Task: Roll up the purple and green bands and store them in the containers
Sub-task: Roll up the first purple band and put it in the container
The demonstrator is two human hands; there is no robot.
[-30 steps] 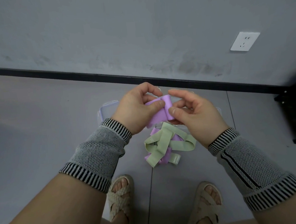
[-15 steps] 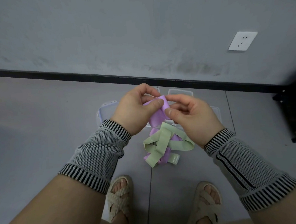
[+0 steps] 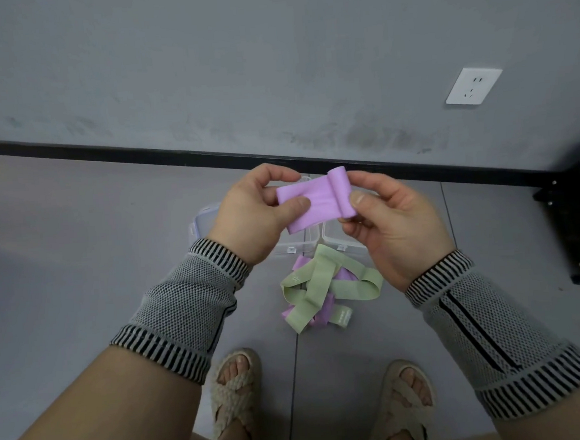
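Underfoot: you stand on a grey tiled floor point(image 3: 79, 269); far side, grey wall with a white socket point(image 3: 474, 86).
Writing: "30" on a green band point(image 3: 324, 286) in the near pile.
Hands: your left hand point(image 3: 250, 219) pinches the purple band point(image 3: 310, 204)'s flat end; your right hand point(image 3: 395, 222) grips its rolled end.
Containers point(image 3: 297, 245): clear, on the floor below your hands.

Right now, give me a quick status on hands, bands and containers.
Left hand pinches flat end of purple band; right hand pinches rolled end. Loose bands piled on floor. Clear containers beyond, partly hidden. Nothing blocking.
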